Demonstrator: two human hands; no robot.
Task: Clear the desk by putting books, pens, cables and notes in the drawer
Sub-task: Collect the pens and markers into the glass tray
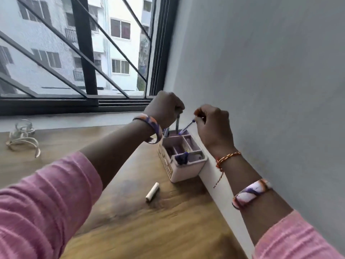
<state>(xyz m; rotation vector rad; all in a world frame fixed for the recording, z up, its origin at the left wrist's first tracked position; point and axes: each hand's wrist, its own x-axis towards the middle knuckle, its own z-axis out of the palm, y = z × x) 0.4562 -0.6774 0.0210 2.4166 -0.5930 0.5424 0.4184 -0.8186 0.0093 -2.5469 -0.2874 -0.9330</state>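
Observation:
A white desk organiser (183,171) with several compartments stands on the wooden desk (130,221) against the wall. Above its far end, my left hand (164,109) grips a grey pen (177,123) that points down into the organiser. Beside it, my right hand (212,124) pinches a blue pen (186,127) by its top, its tip slanting toward the far compartment. Purple items lie in the nearer compartments. A small white cylinder (152,192) lies on the desk in front of the organiser.
A coiled white cable (22,141) lies at the desk's far left by the window sill. A barred window (74,53) runs along the back. A grey wall (270,90) and white trim (220,187) bound the desk on the right.

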